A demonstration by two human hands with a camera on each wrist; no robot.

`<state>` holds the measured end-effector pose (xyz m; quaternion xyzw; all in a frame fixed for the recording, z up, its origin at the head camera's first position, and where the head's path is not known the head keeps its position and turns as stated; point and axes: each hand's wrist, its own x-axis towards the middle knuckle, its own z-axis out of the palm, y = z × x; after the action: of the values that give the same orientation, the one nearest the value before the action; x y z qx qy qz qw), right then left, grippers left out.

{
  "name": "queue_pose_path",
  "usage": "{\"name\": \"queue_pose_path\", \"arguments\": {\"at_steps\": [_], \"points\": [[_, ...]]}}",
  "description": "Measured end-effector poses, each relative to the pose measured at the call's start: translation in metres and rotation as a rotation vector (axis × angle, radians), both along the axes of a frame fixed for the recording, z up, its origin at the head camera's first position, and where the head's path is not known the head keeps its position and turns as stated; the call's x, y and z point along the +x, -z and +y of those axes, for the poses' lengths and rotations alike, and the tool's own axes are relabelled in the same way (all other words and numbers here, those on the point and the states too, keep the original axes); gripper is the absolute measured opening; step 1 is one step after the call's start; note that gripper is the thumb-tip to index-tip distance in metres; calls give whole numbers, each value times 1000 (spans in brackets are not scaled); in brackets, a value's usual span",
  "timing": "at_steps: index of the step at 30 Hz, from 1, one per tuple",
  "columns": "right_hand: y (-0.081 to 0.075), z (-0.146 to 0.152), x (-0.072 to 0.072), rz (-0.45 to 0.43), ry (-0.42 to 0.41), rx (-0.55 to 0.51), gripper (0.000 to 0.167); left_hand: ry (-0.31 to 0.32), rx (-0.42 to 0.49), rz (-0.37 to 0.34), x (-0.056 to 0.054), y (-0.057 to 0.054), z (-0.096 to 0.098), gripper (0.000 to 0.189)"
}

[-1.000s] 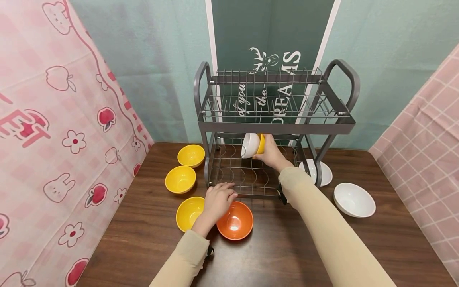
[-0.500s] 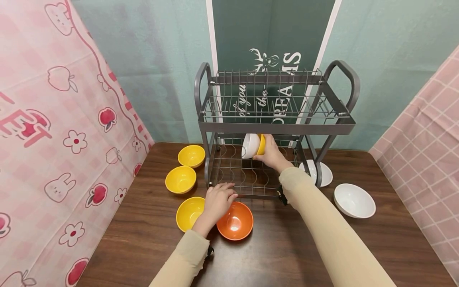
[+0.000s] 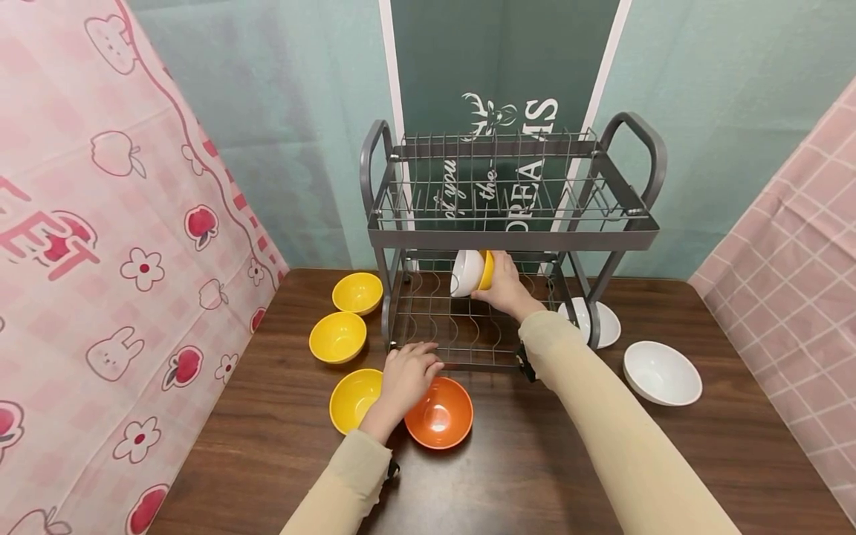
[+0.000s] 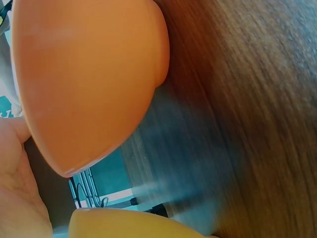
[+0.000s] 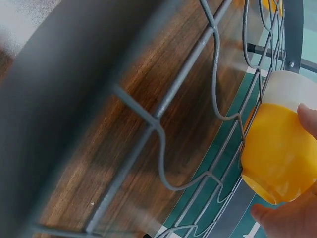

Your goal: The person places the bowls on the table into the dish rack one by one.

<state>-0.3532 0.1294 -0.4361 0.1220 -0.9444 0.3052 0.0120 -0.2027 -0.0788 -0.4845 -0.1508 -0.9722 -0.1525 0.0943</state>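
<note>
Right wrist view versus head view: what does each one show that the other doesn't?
Only the right wrist view shows the foot ring of the held yellow bowl; in the head view the right hand covers that side.

Only the head view shows the left hand, the orange bowl, the rack's upper tier and the far-right white bowl.

Both show the right hand gripping the yellow bowl, a second white bowl against it, the lower-tier wires and the wooden tabletop.
</note>
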Motion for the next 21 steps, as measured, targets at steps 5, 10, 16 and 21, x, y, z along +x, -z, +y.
{"name": "queue_pose_path", "arguments": {"at_steps": [5,10,16,21], "points": [[-4,1,2,-11,-12,28,97,-1,-1,-3,0,0,0,22],[-6,3,4,5,-28,51,97,0,-1,-4,0,1,0,22],[-8,6,9,56,-14,46,91,0,3,-7,0,1,0,21],[-14,8,14,64,1,30,88,1,3,2,0,0,0,20]]}}
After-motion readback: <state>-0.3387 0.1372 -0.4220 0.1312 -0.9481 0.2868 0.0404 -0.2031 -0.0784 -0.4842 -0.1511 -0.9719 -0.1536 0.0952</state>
